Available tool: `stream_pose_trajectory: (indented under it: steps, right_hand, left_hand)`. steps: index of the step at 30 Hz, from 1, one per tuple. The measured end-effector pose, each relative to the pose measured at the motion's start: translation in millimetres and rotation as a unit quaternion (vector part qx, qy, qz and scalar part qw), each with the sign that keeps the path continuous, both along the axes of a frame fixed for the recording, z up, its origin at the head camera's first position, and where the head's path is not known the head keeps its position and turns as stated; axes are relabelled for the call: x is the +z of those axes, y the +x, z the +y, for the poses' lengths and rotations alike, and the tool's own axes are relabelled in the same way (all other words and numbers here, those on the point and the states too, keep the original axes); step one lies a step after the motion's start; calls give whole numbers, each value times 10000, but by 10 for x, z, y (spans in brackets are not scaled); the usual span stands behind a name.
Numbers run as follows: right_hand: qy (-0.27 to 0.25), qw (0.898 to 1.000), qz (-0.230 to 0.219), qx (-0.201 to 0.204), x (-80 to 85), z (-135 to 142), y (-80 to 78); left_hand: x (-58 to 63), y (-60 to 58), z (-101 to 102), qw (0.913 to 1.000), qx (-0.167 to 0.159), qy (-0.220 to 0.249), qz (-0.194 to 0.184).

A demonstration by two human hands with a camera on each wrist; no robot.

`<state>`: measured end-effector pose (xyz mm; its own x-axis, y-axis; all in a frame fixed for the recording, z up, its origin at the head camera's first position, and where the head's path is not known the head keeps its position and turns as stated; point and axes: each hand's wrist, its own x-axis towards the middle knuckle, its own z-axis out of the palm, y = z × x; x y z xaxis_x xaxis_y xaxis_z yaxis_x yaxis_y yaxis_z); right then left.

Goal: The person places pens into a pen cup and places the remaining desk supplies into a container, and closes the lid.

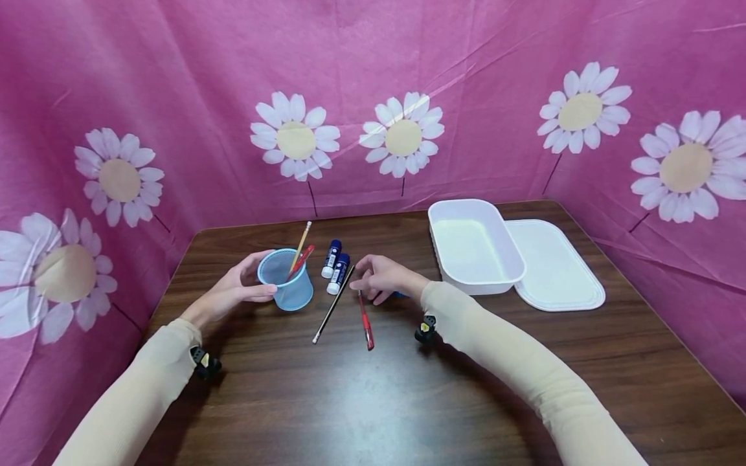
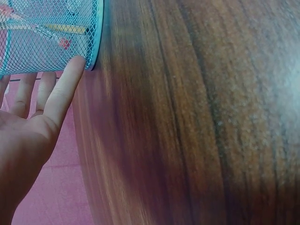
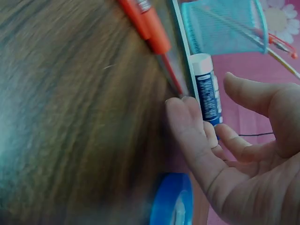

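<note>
My left hand (image 1: 236, 288) holds a light-blue mesh pen cup (image 1: 294, 294) by its side, thumb on the near side and fingers behind. A yellow pencil (image 1: 301, 243) and a red pen (image 1: 302, 259) lean inside the cup. Over the table hovers my right hand (image 1: 381, 277), thumb apart from its loosely bent fingers. Its fingertips are by the tip of another red pen (image 1: 366, 323) lying on the wood; whether they touch it I cannot tell. Left of that pen lies a black pencil (image 1: 333, 305). A blue ring-shaped roll (image 3: 171, 199) is partly hidden beneath the right hand.
Two blue-and-white glue sticks (image 1: 338, 275) lie between the cup and the right hand. Toward the back right stands a white plastic container (image 1: 480, 285), next to its white lid (image 1: 559, 272). Pink flowered cloth (image 1: 350, 39) hangs behind the wooden table (image 1: 262, 401).
</note>
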<state>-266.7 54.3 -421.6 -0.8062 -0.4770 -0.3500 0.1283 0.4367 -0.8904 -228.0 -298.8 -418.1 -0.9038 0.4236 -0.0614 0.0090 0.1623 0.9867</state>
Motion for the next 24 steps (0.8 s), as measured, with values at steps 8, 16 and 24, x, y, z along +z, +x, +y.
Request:
stream_pose_trajectory:
  steps: [8,16,24]
  right_hand:
    - [769,9957,398,-327,-82,-122,65]
    - [1345,9877,660,-440,-104,-227,82]
    - [1561,9852,660,-268,-88,-239,45]
  left_hand:
    - [-3,1,-6,10000,-3,75,1]
    - [13,-10,-27,9999,-94,-22,112]
    - [-6,-5,-33,9999,-69,-25,114]
